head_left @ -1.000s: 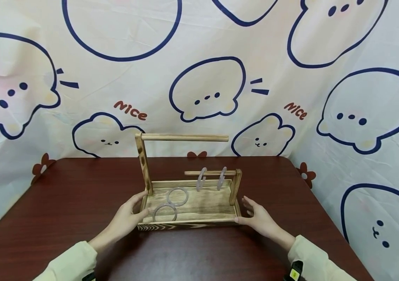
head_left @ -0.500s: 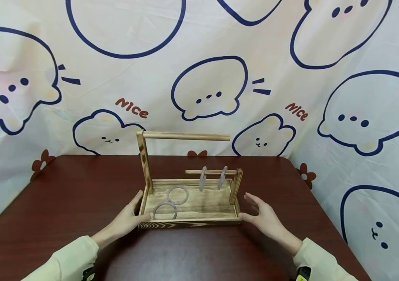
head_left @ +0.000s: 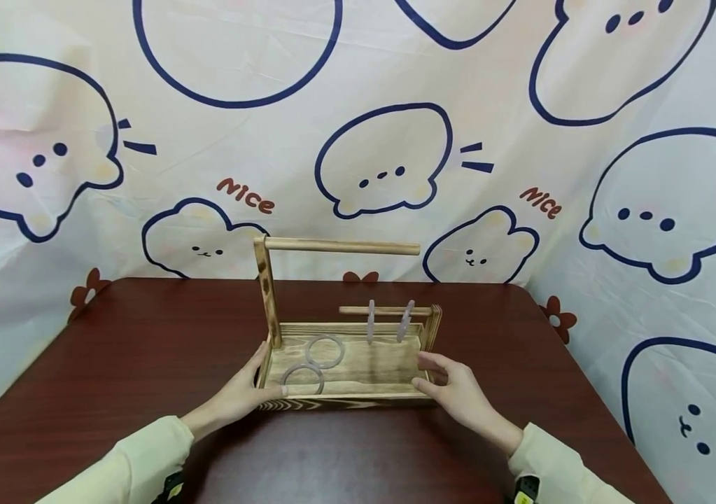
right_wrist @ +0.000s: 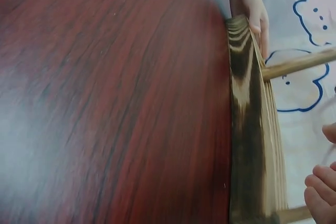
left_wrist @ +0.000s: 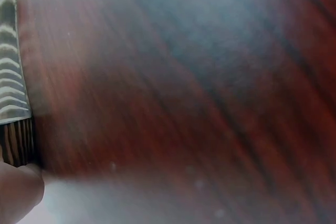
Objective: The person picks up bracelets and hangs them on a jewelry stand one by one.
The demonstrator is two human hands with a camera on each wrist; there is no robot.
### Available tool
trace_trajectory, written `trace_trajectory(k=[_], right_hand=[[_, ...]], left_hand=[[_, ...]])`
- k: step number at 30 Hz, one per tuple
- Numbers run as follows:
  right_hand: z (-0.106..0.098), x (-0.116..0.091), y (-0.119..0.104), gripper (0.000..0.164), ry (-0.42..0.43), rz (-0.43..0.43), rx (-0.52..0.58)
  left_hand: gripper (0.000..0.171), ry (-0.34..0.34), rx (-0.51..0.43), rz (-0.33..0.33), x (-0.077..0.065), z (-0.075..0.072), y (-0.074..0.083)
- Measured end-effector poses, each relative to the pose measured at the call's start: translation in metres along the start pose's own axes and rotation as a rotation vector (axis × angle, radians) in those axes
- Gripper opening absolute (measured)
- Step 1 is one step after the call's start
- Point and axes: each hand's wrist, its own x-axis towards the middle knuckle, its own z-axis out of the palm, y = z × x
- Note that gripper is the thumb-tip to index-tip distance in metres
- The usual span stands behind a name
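A wooden tray (head_left: 364, 402) stands on the table, with an upright post at each end and a rod reaching inward from each post. My left hand (head_left: 238, 392) holds its left end, thumb over the front corner and fingers along the outer side; the thumb (left_wrist: 18, 192) shows at that corner. Two translucent rings, the back one (head_left: 309, 350) and the front one (head_left: 284, 378), lie overlapping inside at the left. Two more hang on the lower rod (head_left: 351, 310): one ring (head_left: 371, 322) and another ring (head_left: 404, 323). Over the right end my right hand (head_left: 458, 392) hovers, fingers loosely bent, holding nothing.
The upper rod (head_left: 345, 246) juts rightward from the tall left post (head_left: 267, 294), high above the tray. The short right post (head_left: 434, 325) bears the lower rod. Behind the dark red table (head_left: 162, 336) hangs a patterned cloth (head_left: 295, 161).
My right hand has shifted from beside the tray's right end to over it. The left hand stays at the left end. The left hanging ring now appears edge-on.
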Motion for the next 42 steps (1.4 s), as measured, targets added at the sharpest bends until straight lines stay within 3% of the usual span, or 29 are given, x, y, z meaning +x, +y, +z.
trace_trajectory(k=[6,11,18,27,34,42], right_hand=[[0.016,0.004,-0.001,0.048,-0.074,-0.082,-0.032],[0.028,0.007,-0.001,0.048,-0.069,-0.166,-0.065],[0.048,0.018,-0.005,0.045,-0.087,-0.264,-0.092],[0.068,0.034,-0.011,0.045,-0.118,-0.298,-0.117],[0.079,0.048,-0.016,0.053,-0.186,-0.259,-0.158],[0.092,0.066,-0.023,0.058,-0.229,-0.318,-0.315]], left_hand=[[0.101,-0.027,-0.005,0.007,-0.001,0.001,-0.002],[0.102,-0.045,0.010,-0.006,-0.003,0.001,-0.004],[0.103,-0.016,0.021,-0.015,-0.005,0.003,-0.007],[0.102,-0.021,0.035,-0.042,-0.005,0.003,-0.008],[0.101,-0.019,0.029,-0.049,-0.005,0.002,-0.006],[0.101,-0.008,0.042,-0.035,-0.004,0.000,-0.005]])
